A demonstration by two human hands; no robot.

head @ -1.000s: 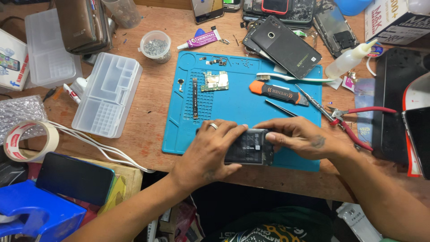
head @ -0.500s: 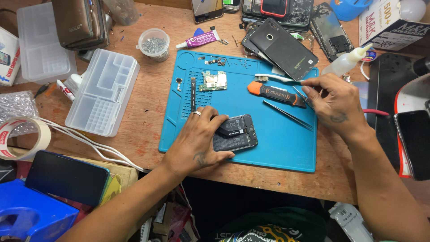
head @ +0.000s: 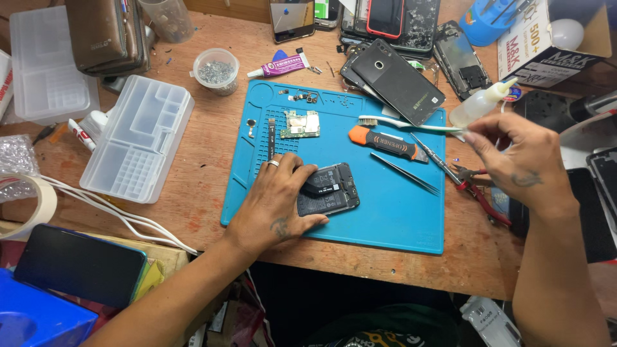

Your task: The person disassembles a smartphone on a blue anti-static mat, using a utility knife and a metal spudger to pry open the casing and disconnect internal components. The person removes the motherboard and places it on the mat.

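Left hand (head: 276, 205): lying flat with fingers spread, pressing down on the opened phone (head: 329, 189) and pinning it rather than pinching it.
Opened phone: sitting back-side up, cover off, near the 6 o'clock edge of the blue mat (head: 398, 218), its dark inner parts showing.
Right hand (head: 517, 157): hovering at the mat's 3 o'clock side, fingertips drawn together near the toothbrush (head: 405, 124) handle and the squeeze bottle (head: 479, 106); I cannot tell whether it is pinching either one.
Tools at 12 to 2 o'clock of the phone: orange-handled opener (head: 384, 142), tweezers (head: 406, 175), thin screwdriver (head: 436, 159), red-handled pliers (head: 482, 193).
Loose parts at 11 o'clock: small green circuit board (head: 300, 123) and a dark strip (head: 271, 138), both lying on the mat.
Off the mat at 10 o'clock: round tub of screws (head: 216, 71), glue tube (head: 283, 65), clear parts tray (head: 138, 148).
Doing it well: keeping the left palm steady so the phone is not sliding, and, in my judgement, bringing any tool in from 2 o'clock, clear of the circuit board.
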